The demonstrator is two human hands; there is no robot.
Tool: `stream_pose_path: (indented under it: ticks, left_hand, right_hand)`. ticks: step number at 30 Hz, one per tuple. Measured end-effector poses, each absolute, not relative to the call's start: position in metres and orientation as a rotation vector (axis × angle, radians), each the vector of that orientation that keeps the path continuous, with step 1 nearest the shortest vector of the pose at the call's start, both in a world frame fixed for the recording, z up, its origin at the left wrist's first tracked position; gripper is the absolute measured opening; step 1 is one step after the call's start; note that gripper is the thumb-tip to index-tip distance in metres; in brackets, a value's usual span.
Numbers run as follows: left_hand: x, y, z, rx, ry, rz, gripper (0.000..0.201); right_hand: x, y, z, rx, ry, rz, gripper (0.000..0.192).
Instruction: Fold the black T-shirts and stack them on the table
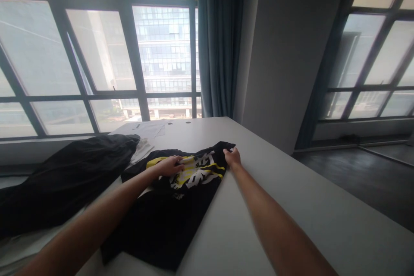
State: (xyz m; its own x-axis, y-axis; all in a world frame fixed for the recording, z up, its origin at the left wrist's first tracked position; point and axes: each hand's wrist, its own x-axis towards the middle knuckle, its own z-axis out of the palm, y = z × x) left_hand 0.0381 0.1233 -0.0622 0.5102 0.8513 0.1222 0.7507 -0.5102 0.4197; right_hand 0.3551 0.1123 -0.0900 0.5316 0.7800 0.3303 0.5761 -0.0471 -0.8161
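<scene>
A black T-shirt [161,224] with a yellow and white print lies spread on the white table, its fabric rumpled towards the far end. My left hand [170,166] rests on the printed part, fingers stretched over the cloth and thumb a little apart. At the shirt's far right corner, my right hand [232,156] grips the edge of the fabric between thumb and fingers. The near part of the shirt lies flat, partly covered by my left forearm.
Dark clothing [74,172] is heaped on the left, with white cloth [142,148] beside it. Papers [147,129] lie at the back of the white table [271,207]. Behind stand windows, a blue-grey curtain [220,43] and a grey pillar [284,60].
</scene>
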Motion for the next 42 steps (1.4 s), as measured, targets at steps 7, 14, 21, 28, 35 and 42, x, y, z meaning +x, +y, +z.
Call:
stream_pose_path:
  ticks: [7, 14, 21, 28, 35, 42]
  left_hand:
    - [0.002, 0.101, -0.058, 2.434, 1.736, -0.190, 0.123]
    - [-0.007, 0.099, -0.050, 2.273, 1.735, -0.521, 0.140]
    - [-0.021, 0.123, -0.064, 2.353, 1.743, -0.037, 0.109]
    - [-0.060, 0.149, -0.064, 2.357, 1.489, 0.348, 0.087]
    - [-0.068, 0.170, -0.093, 2.485, 1.558, 0.574, 0.071]
    - [-0.043, 0.203, -0.091, 2.471, 1.830, 0.381, 0.071]
  right_hand:
    - [0.324, 0.081, -0.071, -1.826, -1.317, -0.234, 0.048]
    - [0.293, 0.075, -0.049, -1.793, -2.070, 0.458, 0.034]
    - [0.309, 0.096, -0.078, -1.687, -1.968, 0.776, 0.093]
    - [0.345, 0.135, -0.075, -1.735, -2.029, 0.805, 0.107]
    - [0.375, 0.188, -0.089, -1.797, -2.002, 0.456, 0.091]
    - [0.370, 0.207, -0.095, -1.939, -1.899, 0.022, 0.047]
